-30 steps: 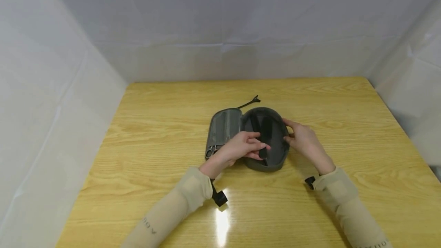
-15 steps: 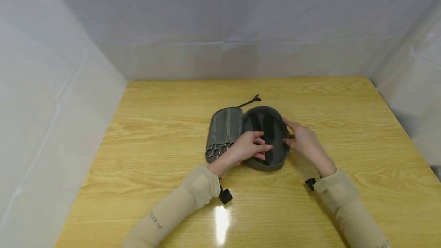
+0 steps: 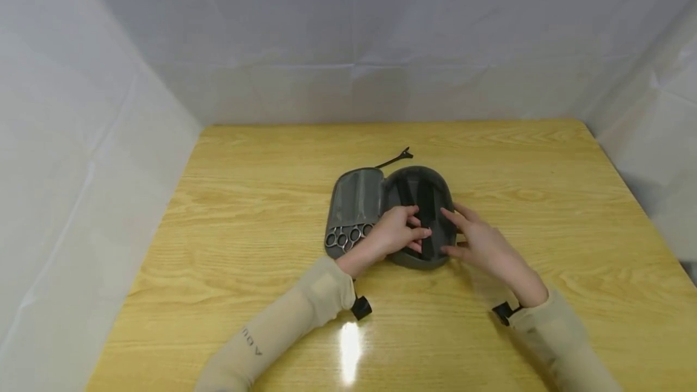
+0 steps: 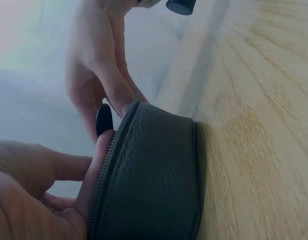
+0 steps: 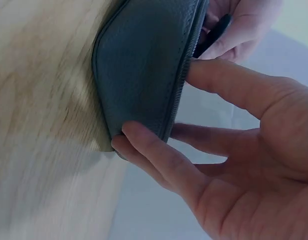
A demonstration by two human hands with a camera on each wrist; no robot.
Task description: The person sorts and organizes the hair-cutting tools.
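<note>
1. Case: grey zip case, lying open mid-table, two halves side by side. Each half's long axis runs near-to-far on the table, rounded ends at the far edge and toward the person. Hinge line runs the same way, between the halves.
2. Left hand: fingers curled, reaching into the right, deeper half of the case. Fingertips pinch a flat black strip inside it. Left wrist view shows a finger lying along the zip edge with the dark strip end just past it.
3. Right hand: fingers mostly straight and spread, touching the case's right rim. Right wrist view: index rests on the zip line, thumb presses the outer wall near the table. It braces the case rather than closing round it.
4. Black strip: long axis follows the case's, near-to-far, near end at the left fingertips. A second dark band lies parallel just to its left.
5. Scissors: handle rings show at the near end of the flat left half, blades tucked under a clear pocket pointing away from the person.
6. Black clip: on the table just beyond the case's far edge, thin, lying diagonally.
7. Table: light wood grain, glare spot near the left sleeve. White sheeting closes in three sides.
</note>
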